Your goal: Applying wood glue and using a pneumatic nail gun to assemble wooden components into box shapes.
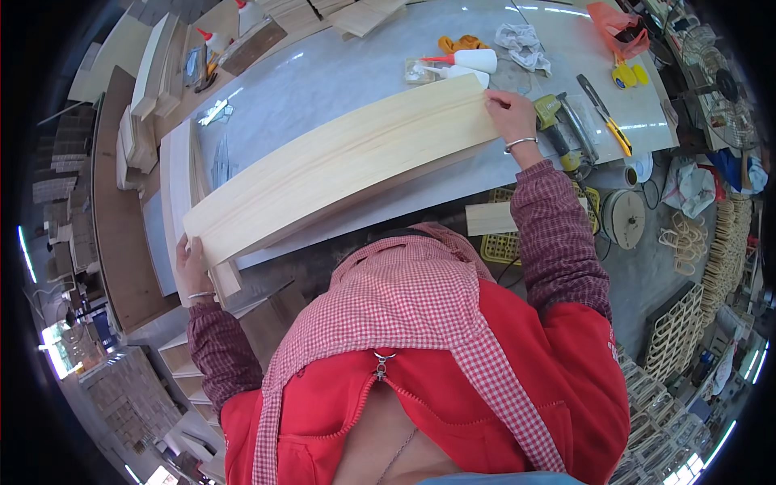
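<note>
Worktable (323, 85): broad, bluish-grey, glossy in places. Across its near side, slanting from lower left to upper right, lies the pale wooden board (339, 166), its left end over the stacked boards (182, 166). A darker strip shows under its near edge; cannot tell whether this is its own side or a second piece beneath. Handling (judged): stiff, fairly light but awkward for its length; smooth face may slide, corners and end edges may dent or splinter. Best hold: both ends at once, fingers under, thumbs above, keeping it level. Green-and-grey power tool (550, 113) sits just beyond the right end. Right hand (515, 121): fingers curled narrowly on the far right corner. Left hand (192, 271): pinched on the near left end, fingers at the edge; underside of both grips hidden. Smallest noted: red-tipped white bottle (475, 60), behind the board, near its right end.
</note>
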{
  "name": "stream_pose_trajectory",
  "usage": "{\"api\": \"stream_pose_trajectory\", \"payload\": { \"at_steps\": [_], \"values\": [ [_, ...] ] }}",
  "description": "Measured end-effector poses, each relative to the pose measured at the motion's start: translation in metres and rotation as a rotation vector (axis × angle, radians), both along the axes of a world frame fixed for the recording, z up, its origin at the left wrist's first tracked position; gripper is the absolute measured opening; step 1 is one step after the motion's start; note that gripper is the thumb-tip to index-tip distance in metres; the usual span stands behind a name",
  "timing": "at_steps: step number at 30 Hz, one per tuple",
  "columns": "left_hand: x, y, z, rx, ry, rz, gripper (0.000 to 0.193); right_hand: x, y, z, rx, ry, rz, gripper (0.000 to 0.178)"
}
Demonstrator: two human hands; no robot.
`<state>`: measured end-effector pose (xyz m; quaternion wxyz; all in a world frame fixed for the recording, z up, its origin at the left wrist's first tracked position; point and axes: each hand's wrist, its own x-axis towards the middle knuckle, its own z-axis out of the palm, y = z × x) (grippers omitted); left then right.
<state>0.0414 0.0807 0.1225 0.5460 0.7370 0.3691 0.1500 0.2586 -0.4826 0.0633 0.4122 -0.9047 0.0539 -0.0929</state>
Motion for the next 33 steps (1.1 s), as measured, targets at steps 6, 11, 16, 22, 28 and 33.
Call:
{"api": "stream_pose_trajectory", "payload": {
  "at_steps": [6, 11, 16, 22, 28, 33],
  "values": [
    [-0.001, 0.002, -0.009, 0.006, 0.001, -0.010, 0.038, -0.001, 0.000, -0.004, 0.087, 0.034, -0.034, 0.021],
    [-0.004, -0.003, -0.007, 0.169, 0.094, 0.044, 0.040, 0.010, -0.005, -0.028, 0.109, -0.050, 0.008, 0.020],
    [0.011, 0.005, -0.025, 0.435, 0.153, -0.054, 0.023, 0.019, -0.039, -0.035, 0.190, 0.046, 0.060, 0.021],
    [0.006, 0.009, -0.034, 0.567, 0.221, -0.047, 0.032, 0.033, -0.048, -0.035, 0.082, 0.082, 0.193, 0.024],
    [0.006, 0.006, -0.046, 0.477, 0.106, -0.006, 0.033, 0.031, -0.052, -0.034, 0.152, 0.147, 0.129, 0.024],
    [0.003, 0.005, -0.045, 0.541, 0.168, -0.037, 0.027, 0.032, -0.053, -0.018, 0.249, 0.168, 0.238, 0.023]
  ]
}}
